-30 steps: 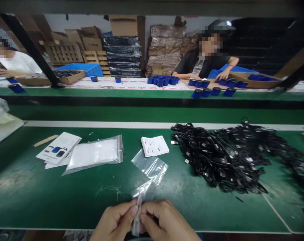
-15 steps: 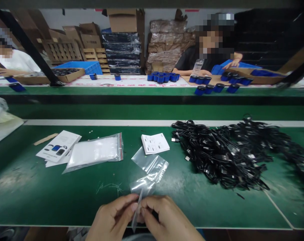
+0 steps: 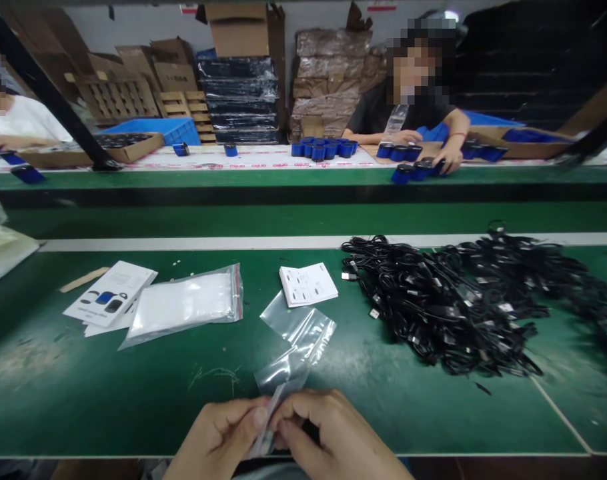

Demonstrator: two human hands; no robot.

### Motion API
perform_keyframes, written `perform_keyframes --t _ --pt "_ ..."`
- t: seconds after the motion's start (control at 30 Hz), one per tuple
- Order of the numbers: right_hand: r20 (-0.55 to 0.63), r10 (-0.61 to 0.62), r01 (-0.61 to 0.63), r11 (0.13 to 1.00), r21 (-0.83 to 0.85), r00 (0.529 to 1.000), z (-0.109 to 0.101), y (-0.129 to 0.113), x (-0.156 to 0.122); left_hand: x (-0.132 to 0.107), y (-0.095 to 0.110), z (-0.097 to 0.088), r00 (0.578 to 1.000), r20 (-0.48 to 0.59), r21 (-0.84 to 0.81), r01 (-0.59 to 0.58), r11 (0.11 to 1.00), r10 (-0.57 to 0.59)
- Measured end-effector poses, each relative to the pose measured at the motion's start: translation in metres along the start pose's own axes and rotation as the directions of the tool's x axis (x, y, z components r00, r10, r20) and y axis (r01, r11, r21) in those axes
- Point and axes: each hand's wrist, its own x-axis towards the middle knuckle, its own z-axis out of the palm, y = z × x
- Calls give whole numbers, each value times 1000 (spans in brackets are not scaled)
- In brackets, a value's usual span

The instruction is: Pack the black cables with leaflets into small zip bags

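Note:
My left hand (image 3: 216, 440) and my right hand (image 3: 328, 437) meet at the near edge of the green table (image 3: 108, 393). Both pinch a small clear plastic bag (image 3: 278, 377) that stands up between the thumbs and fingers. More clear bags (image 3: 298, 327) lie flat just beyond it. A small stack of white leaflets (image 3: 307, 285) sits behind those. To the right spreads a big heap of black cables (image 3: 458, 300).
At left lie a red-striped zip bag of white sheets (image 3: 183, 303), printed cards (image 3: 108, 300) and a wooden stick (image 3: 83, 279). Beyond a conveyor, two people sit at a far bench with several blue cylinders (image 3: 323, 149), cardboard trays (image 3: 128, 148) and stacked boxes.
The bag between my fingers has tilted from upright to leaning right, and my hands have shifted slightly. The person opposite has reached a hand out to the blue cylinders.

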Motion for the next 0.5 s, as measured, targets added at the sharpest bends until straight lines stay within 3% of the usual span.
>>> perform_keyframes --t 0.13,0.23,0.5 --pt "5 -30 30 999 40 1000 -1 1 -1 2 -1 -1 997 53 -159 71 985 -63" --pt "19 -33 32 998 63 999 -1 2 -1 2 0 1 996 31 -198 83 977 -78" --pt "37 3 -3 1000 16 999 -1 -1 -2 1 -3 3 1000 17 -222 -6 975 10"
